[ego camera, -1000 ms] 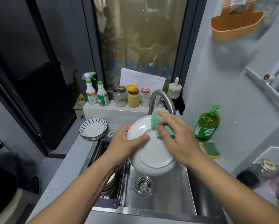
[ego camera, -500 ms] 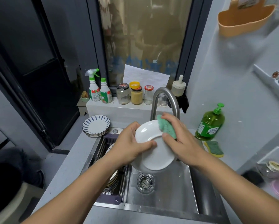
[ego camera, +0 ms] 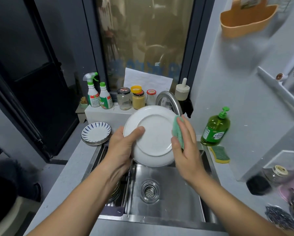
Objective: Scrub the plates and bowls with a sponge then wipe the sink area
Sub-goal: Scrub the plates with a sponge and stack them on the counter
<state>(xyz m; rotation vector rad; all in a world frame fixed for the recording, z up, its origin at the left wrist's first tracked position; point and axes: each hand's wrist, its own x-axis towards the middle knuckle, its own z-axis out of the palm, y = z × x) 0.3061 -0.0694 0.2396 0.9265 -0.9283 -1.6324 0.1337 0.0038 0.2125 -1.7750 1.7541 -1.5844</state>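
Plate (ego camera: pixel 153 133) is white and round. It is up in the middle of the frame, over the sink (ego camera: pixel 173 184) and just below the tap (ego camera: pixel 168 99). Its bottom side faces us, and you can see the ring it stands on.

The left hand (ego camera: pixel 120 150) grips the plate by its left rim. The thumb lies flat on the bottom side, and the other fingers are hidden behind. The right hand (ego camera: pixel 185 147) is at the right rim and pinches a green sponge (ego camera: pixel 177 132) there. Its thumb is on the near side, and its long, nearly straight fingers are on the far side. So both hands are clamped on something, one at each side of the plate.

I think the plate is hard and stiff and will not bend. It would likely break if it fell on the steel sink. It may be slippery if it is wet or soapy, but I cannot see water or soap on it. The rim looks like the best place to hold, thumb on one face and fingers on the other. The green sponge looks soft and squashy, so it can be held anywhere.

A stack of striped plates (ego camera: pixel 96 133) sits on the bench (ego camera: pixel 66 176) at the left of the middle. A soap bottle (ego camera: pixel 215 128) stands at the right, with a spare sponge (ego camera: pixel 221 154) just below it.
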